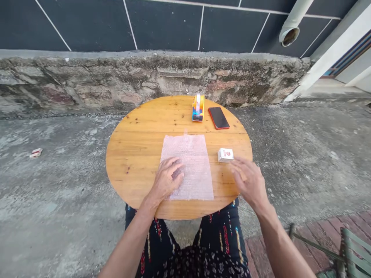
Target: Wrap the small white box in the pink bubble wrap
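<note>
A sheet of pinkish bubble wrap (194, 166) lies flat on the round wooden table (130, 154), with a bit of clear tape at its far edge. Over the sheet's left side rests my left hand (168, 175), fingers apart and holding nothing. To the right stands a small white box (225, 155) with red print on top. My right hand (247, 177) is just beside that box, its fingers apart and slightly blurred; whether the fingertips touch the box I cannot tell.
Toward the table's far edge stands a yellow and blue tape dispenser (198, 109). A phone with a red case (219, 118) lies to its right. Behind the table runs a stone wall base (116, 83). A green chair (352, 251) shows at the lower right.
</note>
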Motion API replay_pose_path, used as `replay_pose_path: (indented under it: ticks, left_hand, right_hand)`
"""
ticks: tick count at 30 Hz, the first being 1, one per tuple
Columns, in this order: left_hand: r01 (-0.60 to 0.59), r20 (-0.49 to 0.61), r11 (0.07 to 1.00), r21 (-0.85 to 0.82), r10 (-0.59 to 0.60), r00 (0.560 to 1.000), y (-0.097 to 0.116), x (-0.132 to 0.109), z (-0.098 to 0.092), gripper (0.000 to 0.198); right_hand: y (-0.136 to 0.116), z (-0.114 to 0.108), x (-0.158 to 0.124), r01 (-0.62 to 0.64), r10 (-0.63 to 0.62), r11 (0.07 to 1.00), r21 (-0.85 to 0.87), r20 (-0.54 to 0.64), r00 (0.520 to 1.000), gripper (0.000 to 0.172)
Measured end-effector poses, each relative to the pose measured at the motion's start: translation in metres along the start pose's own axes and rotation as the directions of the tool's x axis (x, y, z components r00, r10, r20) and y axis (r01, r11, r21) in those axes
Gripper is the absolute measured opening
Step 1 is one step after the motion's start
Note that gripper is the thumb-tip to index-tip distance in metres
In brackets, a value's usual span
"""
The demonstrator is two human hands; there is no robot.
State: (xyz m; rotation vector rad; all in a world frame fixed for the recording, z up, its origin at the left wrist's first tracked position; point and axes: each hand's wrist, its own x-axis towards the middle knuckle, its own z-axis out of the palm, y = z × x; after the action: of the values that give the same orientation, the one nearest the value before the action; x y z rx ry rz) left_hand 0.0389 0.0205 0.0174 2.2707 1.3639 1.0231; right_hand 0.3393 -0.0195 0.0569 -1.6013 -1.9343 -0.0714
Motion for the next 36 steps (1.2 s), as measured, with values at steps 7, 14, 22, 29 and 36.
replay_pose_path:
  ticks: [7, 14, 22, 29, 36]
  left_hand:
    - [0.122, -0.12, 0.989, -0.083, -0.132, 0.984, 0.003, -0.02, -0.047, 0.027]
    - [0.088, -0.087, 0.994, -0.06, -0.093, 0.992, -0.007, -0.054, -0.036, 0.024]
    - [0.102, -0.081, 0.992, -0.077, -0.108, 0.991, -0.01, -0.052, -0.036, 0.024]
    - [0.094, -0.102, 0.994, -0.058, -0.1, 0.99, -0.009, -0.053, -0.035, 0.024]
    - [0.094, -0.104, 0.994, -0.054, -0.1, 0.99, -0.01, -0.053, -0.035, 0.023]
  right_hand:
    - [0.026, 0.029, 0.04, -0.038, 0.016, 0.987, 0.157, 0.143, 0.99, 0.063]
    - [0.023, 0.028, 0.047, -0.143, 0.113, 0.957, 0.253, 0.132, 0.985, 0.047]
    - [-0.058, 0.042, 0.056, 0.073, -0.155, 0.898, 0.433, 0.158, 0.975, 0.044]
    - [-0.085, 0.074, 0.058, 0.115, -0.242, 0.872, 0.476, 0.214, 0.947, 0.044]
    - [-0.086, 0.088, 0.055, 0.167, -0.289, 0.891, 0.422, 0.244, 0.926, 0.043]
